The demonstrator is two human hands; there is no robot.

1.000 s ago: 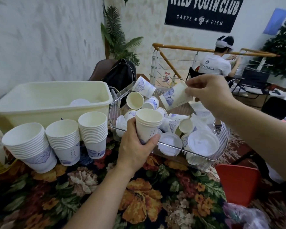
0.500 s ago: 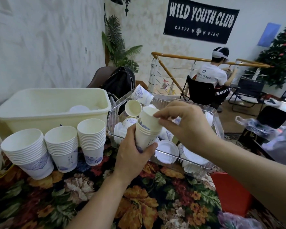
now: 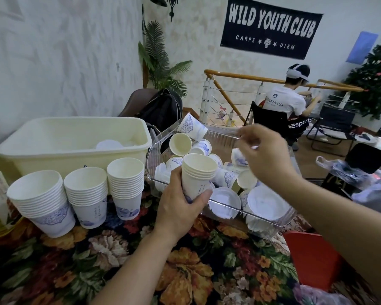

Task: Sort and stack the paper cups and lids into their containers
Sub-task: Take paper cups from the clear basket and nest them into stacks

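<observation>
While the left hand (image 3: 180, 195) curled its fingers and thumb round a short nested stack of white paper cups with blue print (image 3: 198, 176), it held that stack upright at the near left edge of the clear ribbed plastic basket (image 3: 271, 223). About five rims showed in the held stack, mouth up. The right hand (image 3: 265, 154) hovered above the middle of the basket with its fingers loosely bent and spread; it held nothing that could be seen, and whether a fingertip touched the loose cup (image 3: 238, 158) just beneath it could not be told.

Three taller stacks of the same white paper cups stood on the dark floral tablecloth (image 3: 123, 256), side by side left of the basket: a leftmost stack (image 3: 43, 202), a middle stack (image 3: 87, 197) and a right stack (image 3: 125, 187), each of well over ten cups. Inside the basket lay a jumble of loose cups on their sides, roughly ten visible, one of them (image 3: 191, 127) propped on the far rim. At least three white round lids (image 3: 223, 202) lay at the basket's near end. Behind the stacks sat one cream rectangular plastic tub (image 3: 70, 158), with a few white lids (image 3: 109, 145) in its bottom.
</observation>
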